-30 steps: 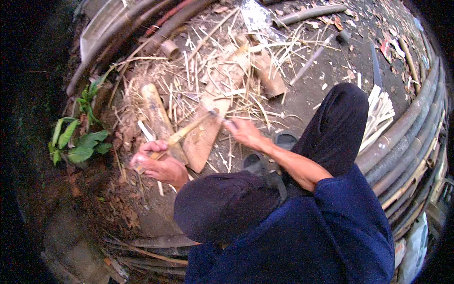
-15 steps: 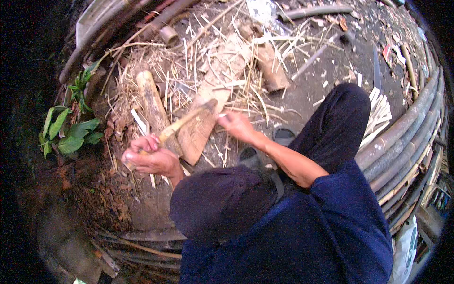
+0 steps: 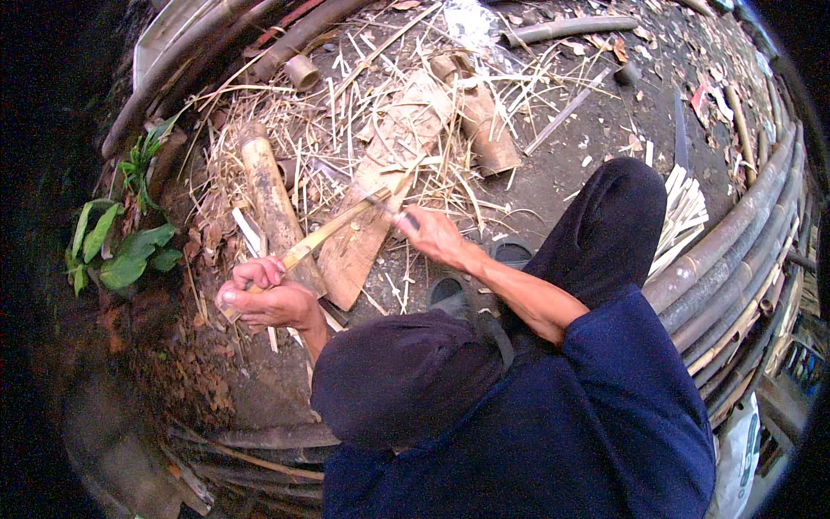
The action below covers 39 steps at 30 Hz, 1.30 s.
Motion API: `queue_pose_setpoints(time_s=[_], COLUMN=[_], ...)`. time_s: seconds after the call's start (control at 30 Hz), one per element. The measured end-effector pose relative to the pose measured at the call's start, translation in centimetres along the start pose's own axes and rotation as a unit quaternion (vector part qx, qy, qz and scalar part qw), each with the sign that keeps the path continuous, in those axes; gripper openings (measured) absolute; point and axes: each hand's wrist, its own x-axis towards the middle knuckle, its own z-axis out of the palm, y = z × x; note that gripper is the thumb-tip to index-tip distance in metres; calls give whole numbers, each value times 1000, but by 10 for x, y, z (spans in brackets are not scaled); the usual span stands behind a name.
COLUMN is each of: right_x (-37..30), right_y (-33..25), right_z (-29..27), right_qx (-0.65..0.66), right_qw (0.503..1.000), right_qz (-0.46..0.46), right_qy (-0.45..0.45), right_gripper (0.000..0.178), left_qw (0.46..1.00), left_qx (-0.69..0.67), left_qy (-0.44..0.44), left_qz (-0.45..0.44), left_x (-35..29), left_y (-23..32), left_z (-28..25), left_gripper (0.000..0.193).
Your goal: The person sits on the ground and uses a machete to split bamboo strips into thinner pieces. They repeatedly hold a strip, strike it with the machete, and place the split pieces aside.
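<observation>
- The person squats on dark ground, the left hand closed around the near end of a pale bamboo strip.
- That strip slants up from the left hand across the flat wooden board lying in front of the knees.
- The right hand is clenched on the handle of a blade, whose edge meets the strip's far end just above the board; the metal itself is blurred, so I cannot tell how deep it sits.
- My judgement: the work is well under way. A bundle of finished slats lies well to the right of the board, beyond the raised knee, and shavings litter the ground above and to the left of it.
- The strip in hand looks only partly worked, and uncut stock remains.
- Count: one strip in hand, one blade, one board.
- Two short bamboo sections lie near the board: a thick one just left of it, another above and to its right.
- One small cut ring of bamboo sits farther up.
- Long poles are stacked far right of the board, too many and too overlapped to count.
- One leafy green plant grows well left of the board.
</observation>
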Motion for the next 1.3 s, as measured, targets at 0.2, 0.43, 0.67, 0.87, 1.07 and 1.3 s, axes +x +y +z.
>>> queue_pose_setpoints(time_s=[0.2, 0.43, 0.67, 0.87, 1.07, 1.3], right_x=[3, -11, -17, -26, -24, -15], right_y=[47, 62, 0, -61, -53, -9], right_z=[13, 7, 2, 14, 14, 33], right_qx=[-15, -8, 30, 40, 43, 22], right_qw=[995, 996, 996, 998, 996, 999], right_qz=[92, 92, 74, -17, -40, 36], right_qy=[21, 17, -34, -40, -67, 21], right_gripper=[39, 42, 47, 40, 40, 46], left_qw=[998, 958, 989, 992, 992, 990], left_qx=[-56, -267, -92, -74, -43, -1], left_qy=[-31, -37, 93, 79, 112, 128], left_qz=[0, -102, -62, -63, -47, -54], left_x=[-3, 15, 32, 21, 23, 30], left_y=[0, 20, 19, 16, 5, 4], left_z=[13, 30, 22, 20, 16, 16], left_gripper=[38, 45, 39, 44, 46, 49])
